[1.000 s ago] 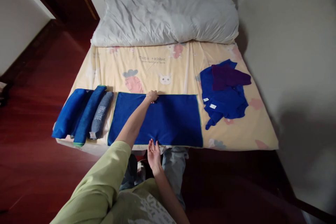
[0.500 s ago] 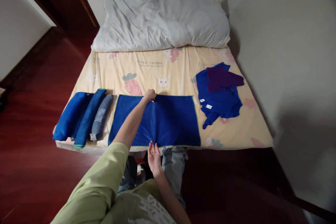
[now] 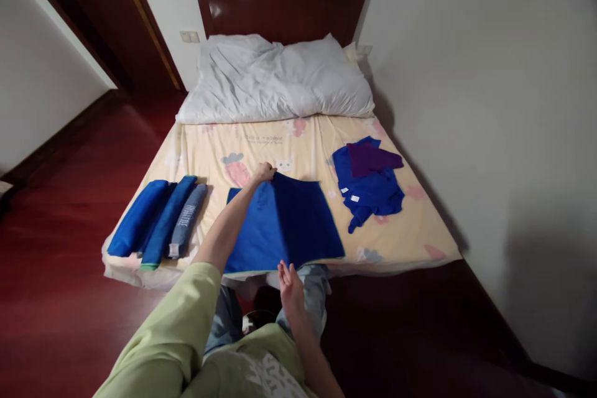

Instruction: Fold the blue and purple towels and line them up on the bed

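The held towel (image 3: 305, 221) is deep blue, edged in green; a rolled towel (image 3: 189, 214) is grey-blue with pale lettering. The sheet (image 3: 209, 152) is pale yellow, printed with pink carrots; the cloth (image 3: 373, 160) is purple, the headboard (image 3: 280, 6) reddish-brown.

L arm (image 3: 228, 224) extd fwd, L hand (image 3: 265, 172) pinched; R hand (image 3: 292, 291) nearer, fingers (image 3: 282, 273) fwd.

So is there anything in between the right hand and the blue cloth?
Nothing that I can see. The right hand is at the near edge of the blue cloth. The rolled towels and clothes pile lie off to its sides.
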Available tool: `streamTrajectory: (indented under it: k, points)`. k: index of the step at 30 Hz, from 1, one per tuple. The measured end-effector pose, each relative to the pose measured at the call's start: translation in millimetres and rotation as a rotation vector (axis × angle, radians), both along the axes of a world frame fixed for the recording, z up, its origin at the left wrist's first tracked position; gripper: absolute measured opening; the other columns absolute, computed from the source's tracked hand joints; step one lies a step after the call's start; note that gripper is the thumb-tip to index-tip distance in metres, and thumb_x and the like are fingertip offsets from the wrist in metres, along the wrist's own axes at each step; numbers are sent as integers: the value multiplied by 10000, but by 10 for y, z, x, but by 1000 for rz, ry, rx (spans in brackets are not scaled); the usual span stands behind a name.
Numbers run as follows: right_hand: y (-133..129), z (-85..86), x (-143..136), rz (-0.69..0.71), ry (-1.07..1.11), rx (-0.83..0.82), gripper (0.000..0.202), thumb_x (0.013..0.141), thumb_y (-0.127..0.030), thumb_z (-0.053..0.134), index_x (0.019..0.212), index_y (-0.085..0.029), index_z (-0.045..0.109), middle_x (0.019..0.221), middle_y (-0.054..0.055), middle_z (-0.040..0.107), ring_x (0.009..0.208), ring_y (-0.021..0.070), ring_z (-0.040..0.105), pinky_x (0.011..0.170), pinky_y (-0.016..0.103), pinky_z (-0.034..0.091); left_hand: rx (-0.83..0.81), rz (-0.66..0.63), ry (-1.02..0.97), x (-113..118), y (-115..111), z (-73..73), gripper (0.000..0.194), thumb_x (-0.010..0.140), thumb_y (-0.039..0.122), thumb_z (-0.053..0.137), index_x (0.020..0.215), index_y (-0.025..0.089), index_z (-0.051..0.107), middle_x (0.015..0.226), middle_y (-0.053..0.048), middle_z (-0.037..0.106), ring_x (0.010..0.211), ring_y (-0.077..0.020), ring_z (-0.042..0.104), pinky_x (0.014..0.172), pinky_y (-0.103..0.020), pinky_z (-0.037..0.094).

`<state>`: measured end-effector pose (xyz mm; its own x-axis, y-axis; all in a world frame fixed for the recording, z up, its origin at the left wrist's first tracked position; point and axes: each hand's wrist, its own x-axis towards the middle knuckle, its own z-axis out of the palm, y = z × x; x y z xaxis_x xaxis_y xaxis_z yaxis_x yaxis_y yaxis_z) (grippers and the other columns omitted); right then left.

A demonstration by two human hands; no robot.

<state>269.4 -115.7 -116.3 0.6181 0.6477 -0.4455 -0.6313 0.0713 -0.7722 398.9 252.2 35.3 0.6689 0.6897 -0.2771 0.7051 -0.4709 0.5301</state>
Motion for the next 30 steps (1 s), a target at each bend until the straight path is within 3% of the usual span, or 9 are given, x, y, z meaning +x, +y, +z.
streamTrajectory:
  k: [3, 6, 10, 13, 17, 20, 25, 30]
  points:
    - [-137, 296, 223, -150, 3, -42, 419, 739, -655, 724, 896, -267, 708, 1093, 65, 791, 1187, 322, 704, 1083, 518, 544, 6, 10, -83, -149, -104, 332, 351, 993, 315, 500, 778, 127, 705, 753, -120, 753, 732, -197, 723, 699, -244, 529]
    - [-280, 690, 541, -196, -50, -61, 372, 697, -613, 790, 858, -284, 725, 1003, 32, 809, 1091, 327, 743, 1010, 512, 581, -118, 84, -251, -341, -196, 661, 304, 1006, 340, 503, 834, 140, 653, 810, -109, 768, 668, -171, 719, 604, -231, 497]
    - [-433, 1314, 1054, -193, -128, 36, 353, 690, -518, 836, 843, -228, 705, 1006, 99, 806, 1002, 294, 761, 935, 464, 588, -262, 177, -466, -691, -253, 1079, 315, 978, 457, 584, 889, 155, 589, 825, -108, 768, 667, -170, 727, 551, -215, 458]
    - [-463, 1799, 1422, -182, -215, 115, 364, 671, -474, 887, 802, -211, 673, 983, 135, 802, 951, 277, 766, 859, 400, 595, -288, 127, -608, -1047, -267, 1383, 394, 938, 547, 614, 914, 154, 600, 862, -127, 768, 766, -194, 747, 582, -215, 493]
    - [-381, 2387, 1809, -104, -405, 157, 418, 663, -503, 920, 778, -205, 651, 922, 110, 794, 844, 220, 751, 766, 322, 592, -275, 46, -727, -1549, -286, 1789, 440, 864, 602, 672, 917, 166, 640, 939, -122, 765, 829, -200, 741, 609, -220, 527]
    - [-268, 2748, 2018, -50, -537, 144, 428, 673, -532, 911, 766, -203, 653, 805, 50, 753, 710, 149, 689, 659, 257, 561, -209, 94, -789, -1841, -309, 2066, 399, 815, 561, 727, 877, 177, 639, 864, -78, 733, 765, -173, 716, 579, -207, 518]
    - [-86, 3196, 2162, 5, -747, 186, 456, 688, -541, 906, 683, -200, 604, 625, -41, 563, 553, 72, 518, 502, 191, 441, 5, 224, -894, -2154, -388, 2366, 328, 820, 484, 724, 792, 174, 620, 668, -11, 607, 640, -129, 628, 516, -178, 463]
    - [6, 3477, 2101, 22, -852, 131, 496, 736, -555, 874, 643, -209, 531, 564, -59, 457, 512, 76, 479, 459, 198, 404, 107, 228, -925, -2387, -419, 2439, 299, 850, 440, 711, 775, 158, 644, 607, 12, 550, 560, -87, 521, 471, -183, 393]
